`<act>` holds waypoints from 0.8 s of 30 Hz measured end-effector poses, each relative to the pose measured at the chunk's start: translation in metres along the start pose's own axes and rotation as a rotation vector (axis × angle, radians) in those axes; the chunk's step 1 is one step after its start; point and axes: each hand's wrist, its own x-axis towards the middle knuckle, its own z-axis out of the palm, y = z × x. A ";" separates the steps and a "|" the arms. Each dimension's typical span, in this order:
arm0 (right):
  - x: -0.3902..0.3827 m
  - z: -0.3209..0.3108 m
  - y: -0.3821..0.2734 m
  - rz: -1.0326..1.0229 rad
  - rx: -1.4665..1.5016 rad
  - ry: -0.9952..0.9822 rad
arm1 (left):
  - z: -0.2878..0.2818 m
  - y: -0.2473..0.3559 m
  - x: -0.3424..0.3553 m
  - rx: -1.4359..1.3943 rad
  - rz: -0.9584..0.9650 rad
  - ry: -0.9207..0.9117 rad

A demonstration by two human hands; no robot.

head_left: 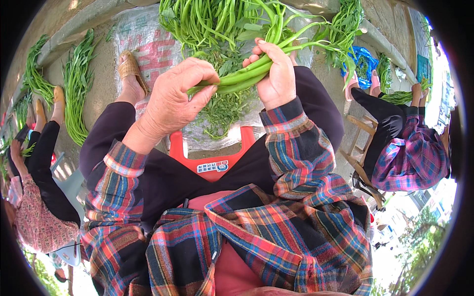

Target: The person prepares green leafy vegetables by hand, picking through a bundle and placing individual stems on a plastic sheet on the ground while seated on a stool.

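Clasped in the right hand (272, 74), green stems (245, 79) have their ends pinched by the left hand (180, 91), with a green heap (210, 22) at twelve o'clock.

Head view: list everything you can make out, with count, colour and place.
Held stems: several, green, between both hands
Stem pile: one, green, top centre
Loose leaves: one heap, green, below the pile
Plastic sheet: one, whitish with red print, under the heap
Left bundles: at least two, green, on the ground
Blue bag: one, blue, upper right
Red plastic piece: one, red, between the thighs
Woven sandal: one clearly seen, tan, left foot
Left co-worker: at least one, patterned top, far left
Right co-worker: one, plaid shirt, far right
Plaid sleeves: two, multicoloured, on the forearms
Left hand: one, bare, pinching stem ends
Right hand: one, bare, gripping the stems
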 end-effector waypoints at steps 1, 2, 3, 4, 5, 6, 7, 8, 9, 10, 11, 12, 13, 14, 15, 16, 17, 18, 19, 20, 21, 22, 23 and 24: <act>0.000 0.000 0.000 -0.006 -0.001 0.000 | -0.002 0.001 0.000 0.062 0.032 -0.031; 0.000 0.000 0.000 -0.011 -0.001 -0.001 | -0.001 0.000 0.000 0.070 0.035 -0.029; 0.000 0.000 0.000 -0.011 0.000 0.001 | -0.001 0.000 -0.002 0.079 0.036 -0.025; 0.000 0.000 0.001 -0.010 0.001 0.003 | -0.001 -0.001 -0.002 0.088 0.037 -0.022; 0.000 0.001 0.001 -0.010 0.003 0.005 | -0.001 -0.001 -0.003 0.113 0.061 -0.017; 0.001 0.000 0.001 -0.008 0.006 0.010 | -0.001 -0.001 -0.002 0.136 0.088 -0.012; 0.002 -0.001 0.002 -0.006 0.009 0.014 | -0.001 -0.002 -0.002 0.159 0.115 -0.008; 0.002 -0.001 0.003 -0.005 0.012 0.018 | -0.001 -0.003 -0.002 0.198 0.128 0.004; 0.002 -0.002 0.003 0.002 -0.001 0.003 | -0.002 -0.004 -0.003 0.236 0.141 0.015; 0.001 -0.002 0.002 0.009 -0.014 -0.013 | -0.003 -0.005 -0.004 0.274 0.153 0.027; 0.001 -0.003 0.002 0.016 -0.028 -0.028 | -0.005 -0.003 -0.005 0.315 0.150 0.016; 0.001 -0.003 0.001 0.016 -0.019 -0.025 | -0.008 0.000 -0.005 0.356 0.145 0.004; 0.001 -0.004 0.001 0.017 -0.009 -0.022 | -0.009 0.001 -0.005 0.396 0.141 -0.008; 0.001 -0.004 0.000 0.018 0.000 -0.019 | -0.007 0.001 -0.004 0.410 0.137 0.000; 0.001 -0.003 0.000 0.016 -0.003 -0.014 | -0.006 0.003 -0.003 0.431 0.129 0.011; 0.000 -0.002 -0.001 0.013 -0.005 -0.009 | -0.005 0.005 -0.003 0.451 0.121 0.022; 0.000 -0.001 -0.002 0.011 -0.008 -0.004 | -0.005 0.004 -0.004 0.444 0.121 0.020; -0.001 0.000 -0.002 0.012 -0.011 -0.003 | -0.004 0.003 -0.005 0.436 0.123 0.018; -0.001 0.000 -0.002 0.014 -0.015 -0.002 | -0.003 0.001 -0.006 0.428 0.124 0.016; -0.002 0.001 -0.002 0.016 -0.019 -0.001 | -0.004 0.000 -0.007 0.421 0.135 0.033; -0.001 0.000 -0.002 0.015 -0.015 -0.004 | -0.003 -0.001 -0.007 0.410 0.148 0.047; 0.000 -0.002 -0.002 0.014 -0.012 -0.008 | -0.003 -0.002 -0.008 0.398 0.161 0.062; 0.000 -0.003 -0.002 0.013 -0.009 -0.011 | -0.003 -0.002 -0.008 0.388 0.144 0.058; 0.000 -0.002 -0.001 0.017 -0.007 -0.009 | -0.005 -0.002 -0.009 0.384 0.125 0.055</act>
